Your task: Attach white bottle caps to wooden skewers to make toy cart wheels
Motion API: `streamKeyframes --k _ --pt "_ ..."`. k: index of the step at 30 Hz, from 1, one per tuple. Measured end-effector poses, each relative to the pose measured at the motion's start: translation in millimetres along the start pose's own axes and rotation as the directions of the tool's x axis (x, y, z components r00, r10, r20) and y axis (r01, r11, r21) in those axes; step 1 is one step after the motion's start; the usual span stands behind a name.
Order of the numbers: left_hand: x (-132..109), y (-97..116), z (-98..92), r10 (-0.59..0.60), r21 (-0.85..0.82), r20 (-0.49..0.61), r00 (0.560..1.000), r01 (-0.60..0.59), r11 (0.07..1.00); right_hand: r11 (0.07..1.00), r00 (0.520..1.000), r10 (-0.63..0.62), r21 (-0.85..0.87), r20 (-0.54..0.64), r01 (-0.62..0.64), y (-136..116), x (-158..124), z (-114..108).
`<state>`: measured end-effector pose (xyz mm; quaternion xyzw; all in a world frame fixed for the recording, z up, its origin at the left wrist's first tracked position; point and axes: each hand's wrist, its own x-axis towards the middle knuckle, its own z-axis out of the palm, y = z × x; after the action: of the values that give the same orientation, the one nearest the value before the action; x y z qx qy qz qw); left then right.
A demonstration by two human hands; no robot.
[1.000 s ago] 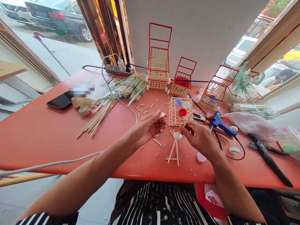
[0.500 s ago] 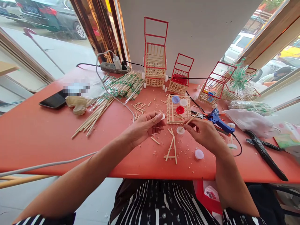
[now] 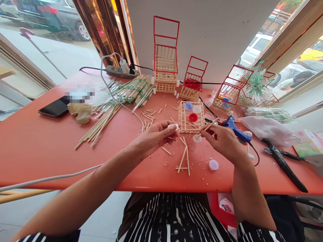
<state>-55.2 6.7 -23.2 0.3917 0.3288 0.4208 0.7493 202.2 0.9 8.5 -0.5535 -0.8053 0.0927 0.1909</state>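
Between thumb and fingers, my left hand [image 3: 161, 135] pinches a small white cap [image 3: 174, 126]. My right hand [image 3: 220, 138] grips a thin wooden stick [image 3: 208, 127] that slants down to the left. At its lower end is a whitish round cap [image 3: 197, 138], just above the red table. Right behind the hands sits a small frame of wooden sticks [image 3: 185, 117], with a blue cap [image 3: 188, 106], a white cap [image 3: 196, 109] and a red cap [image 3: 193, 117] on it. A lilac cap [image 3: 213, 164] lies nearer the front edge.
Stick carts with red handles [image 3: 166, 64] stand along the wall. A blue glue gun [image 3: 236, 129] and black-handled cutters [image 3: 284, 161] lie at the right. Stick bundles [image 3: 136, 89], a phone [image 3: 54, 107] and a white cable [image 3: 108, 84] are at the left. Cut sticks [image 3: 187, 158] lie in front.
The stick in my right hand and the cap at its end have shifted slightly right. The white cap in my left hand is tilted differently. The whole view has shifted a little.
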Motion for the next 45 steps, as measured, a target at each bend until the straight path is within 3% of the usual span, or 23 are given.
streamKeyframes --k 6,18,27,31,34,37,42,45 --pt "2 -2 -0.8 -0.025 0.011 0.001 1.0 0.025 1.0 0.997 0.997 0.075 -0.005 -0.004 -0.075 11 -1 -13" --pt "3 -3 -0.8 -0.037 0.008 0.003 0.999 0.037 0.999 0.984 0.983 0.169 -0.077 0.071 -0.164 22 2 -6" --pt "4 -5 -2.9 -0.021 0.041 0.006 1.0 0.021 0.999 0.966 0.973 0.227 -0.139 0.049 -0.218 20 4 -12" --pt "4 -5 -4.3 -0.023 0.11 -0.008 1.0 0.024 0.994 0.965 0.976 0.218 -0.149 -0.003 -0.215 20 3 -13" --pt "4 -5 -5.9 -0.001 0.261 0.006 1.0 0.0 0.965 0.964 0.973 0.227 -0.136 -0.035 -0.23 17 3 -15" --pt "4 -8 -8.4 0.027 0.497 0.085 0.996 -0.066 0.866 0.963 0.967 0.249 -0.088 -0.055 -0.253 16 1 -20" --pt "1 -14 -9.4 0.091 0.875 0.232 0.968 -0.249 0.415 0.96 0.968 0.239 0.166 -0.072 -0.225 20 -6 -29" --pt "-3 -14 -8.5 0.085 0.92 0.281 0.956 -0.294 0.259 0.93 0.976 0.201 0.331 -0.085 -0.162 19 -8 -32"
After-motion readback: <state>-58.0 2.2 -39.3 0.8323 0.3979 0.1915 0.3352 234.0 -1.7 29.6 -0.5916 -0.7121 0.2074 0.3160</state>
